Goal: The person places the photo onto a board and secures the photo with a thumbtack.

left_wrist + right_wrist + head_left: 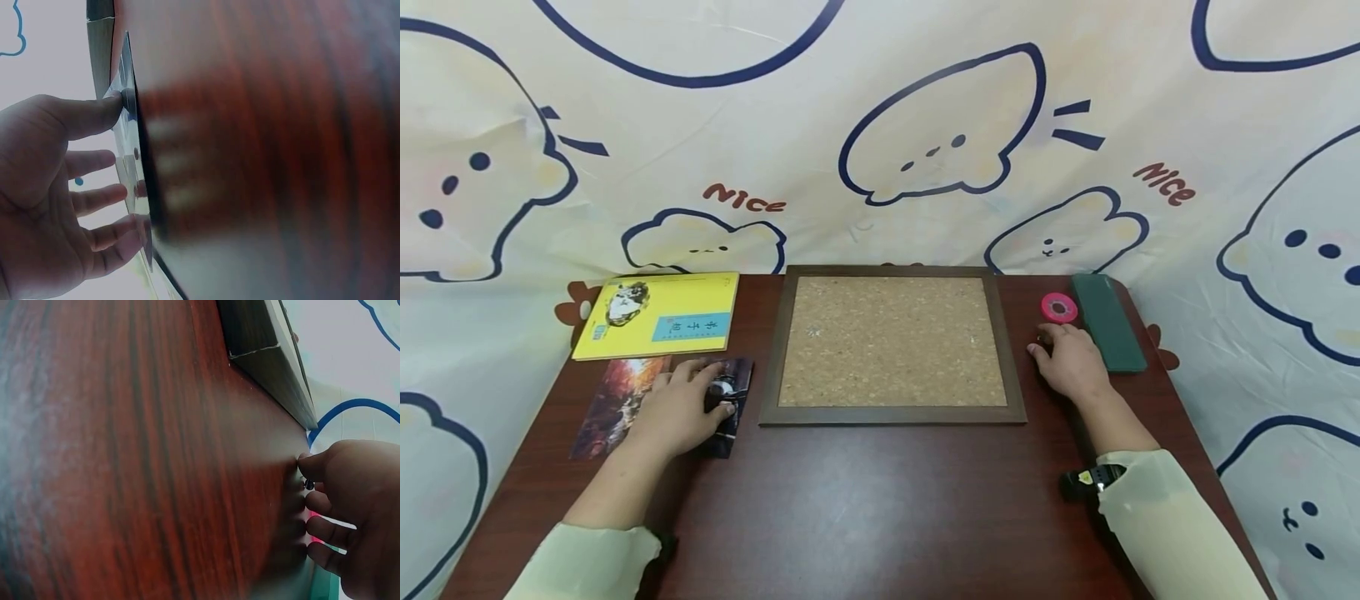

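My left hand (673, 412) rests on glossy picture prints (606, 417), fingers spread and thumb apart. In the left wrist view, the thumb and fingertips of that hand (56, 181) touch the thin sheets lying on the table. The right hand (1071, 360) is at the right, its fingertips down at the tabletop beside a pink ring-shaped roll (1059, 307). A tiny dark object (309, 484) shows between thumb and forefinger in the right wrist view; its kind is too small to tell. Between the hands lies a framed cork board (891, 346).
A yellow book (658, 317) with a blue label lies behind the prints at the back left. The dark green case (1108, 323) sits at the back right. Brown wooden table (865, 508) extends in front of the board, and a patterned cloth (880, 125) hangs behind.
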A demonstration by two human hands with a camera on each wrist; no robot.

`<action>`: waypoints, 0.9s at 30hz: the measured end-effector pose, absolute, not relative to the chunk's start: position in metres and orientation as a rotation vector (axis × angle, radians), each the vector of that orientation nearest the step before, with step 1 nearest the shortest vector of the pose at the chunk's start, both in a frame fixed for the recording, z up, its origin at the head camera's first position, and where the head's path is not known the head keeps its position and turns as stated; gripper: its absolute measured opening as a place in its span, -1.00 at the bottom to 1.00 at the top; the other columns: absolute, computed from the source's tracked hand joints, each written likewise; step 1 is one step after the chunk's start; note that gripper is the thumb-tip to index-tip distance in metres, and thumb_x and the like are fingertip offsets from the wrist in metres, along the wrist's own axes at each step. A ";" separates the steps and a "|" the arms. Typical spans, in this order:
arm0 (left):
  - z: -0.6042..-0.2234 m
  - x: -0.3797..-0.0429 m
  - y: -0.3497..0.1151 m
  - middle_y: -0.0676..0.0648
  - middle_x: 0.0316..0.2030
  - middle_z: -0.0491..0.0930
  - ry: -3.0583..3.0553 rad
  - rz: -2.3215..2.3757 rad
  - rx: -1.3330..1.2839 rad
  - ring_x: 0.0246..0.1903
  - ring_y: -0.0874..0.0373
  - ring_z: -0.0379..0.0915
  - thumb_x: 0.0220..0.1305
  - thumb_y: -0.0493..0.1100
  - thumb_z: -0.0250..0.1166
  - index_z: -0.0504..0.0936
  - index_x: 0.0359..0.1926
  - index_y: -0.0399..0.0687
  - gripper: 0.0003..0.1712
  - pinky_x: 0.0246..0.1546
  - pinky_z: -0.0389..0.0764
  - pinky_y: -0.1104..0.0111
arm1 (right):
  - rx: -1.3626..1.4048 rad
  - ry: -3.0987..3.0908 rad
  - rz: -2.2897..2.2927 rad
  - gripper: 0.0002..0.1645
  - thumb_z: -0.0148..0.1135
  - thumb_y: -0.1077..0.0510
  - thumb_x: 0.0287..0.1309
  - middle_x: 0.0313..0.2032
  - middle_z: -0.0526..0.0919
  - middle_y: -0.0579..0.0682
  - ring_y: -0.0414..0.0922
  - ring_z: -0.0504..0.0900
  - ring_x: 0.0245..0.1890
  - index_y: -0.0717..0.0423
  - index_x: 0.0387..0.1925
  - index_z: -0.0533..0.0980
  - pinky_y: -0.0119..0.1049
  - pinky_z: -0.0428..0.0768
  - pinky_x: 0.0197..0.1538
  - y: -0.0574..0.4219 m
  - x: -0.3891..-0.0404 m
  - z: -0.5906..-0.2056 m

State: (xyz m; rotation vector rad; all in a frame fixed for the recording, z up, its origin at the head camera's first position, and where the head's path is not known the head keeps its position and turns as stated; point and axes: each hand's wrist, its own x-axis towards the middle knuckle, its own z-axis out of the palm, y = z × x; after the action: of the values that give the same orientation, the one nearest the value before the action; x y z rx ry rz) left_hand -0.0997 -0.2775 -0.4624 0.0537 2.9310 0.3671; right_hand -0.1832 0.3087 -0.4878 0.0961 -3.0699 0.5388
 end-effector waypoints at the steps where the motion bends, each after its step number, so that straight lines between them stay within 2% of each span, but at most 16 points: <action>1: -0.462 -0.100 -0.278 -0.53 0.43 0.11 2.930 0.374 0.048 0.27 -0.70 0.03 0.32 0.07 0.40 0.28 0.50 -0.31 -0.08 0.13 0.25 -0.53 | 0.095 -3.066 0.544 -0.44 0.20 0.06 0.45 0.09 0.59 0.36 0.34 0.49 0.14 0.35 0.31 0.46 0.30 0.42 0.24 0.309 -0.183 -0.487; 8: -0.462 -0.100 -0.280 -0.52 0.41 0.10 2.929 0.440 0.002 0.18 -0.65 0.13 0.27 0.10 0.45 0.22 0.55 -0.26 0.01 0.03 0.38 -0.48 | 0.099 -3.061 0.571 -0.55 0.20 0.10 0.47 0.05 0.63 0.35 0.32 0.53 0.12 0.32 0.21 0.55 0.28 0.44 0.22 0.310 -0.185 -0.486; 18: -0.462 -0.101 -0.284 -0.57 0.37 0.14 2.931 0.510 0.007 0.26 -0.63 0.15 0.21 -0.02 0.51 0.25 0.51 -0.33 0.00 0.16 0.30 -0.47 | 0.120 -3.047 0.574 -0.66 0.16 0.15 0.47 0.10 0.64 0.34 0.34 0.50 0.19 0.24 0.12 0.63 0.30 0.39 0.28 0.308 -0.187 -0.489; 27: -0.461 -0.102 -0.292 -0.63 0.26 0.25 2.899 0.588 -0.022 0.18 -0.61 0.28 0.20 -0.12 0.52 0.25 0.51 -0.32 -0.03 0.08 0.36 -0.46 | 0.145 -3.019 0.590 -0.73 0.16 0.19 0.44 0.00 0.70 0.30 0.31 0.58 0.08 0.22 0.01 0.67 0.27 0.48 0.18 0.305 -0.187 -0.487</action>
State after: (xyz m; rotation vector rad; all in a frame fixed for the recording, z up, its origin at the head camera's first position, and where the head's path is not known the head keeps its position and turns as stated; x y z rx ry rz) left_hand -0.1018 -0.2923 -0.4613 -0.0224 2.8991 0.5883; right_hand -0.1865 0.3054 -0.4868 0.1452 -3.0191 0.5904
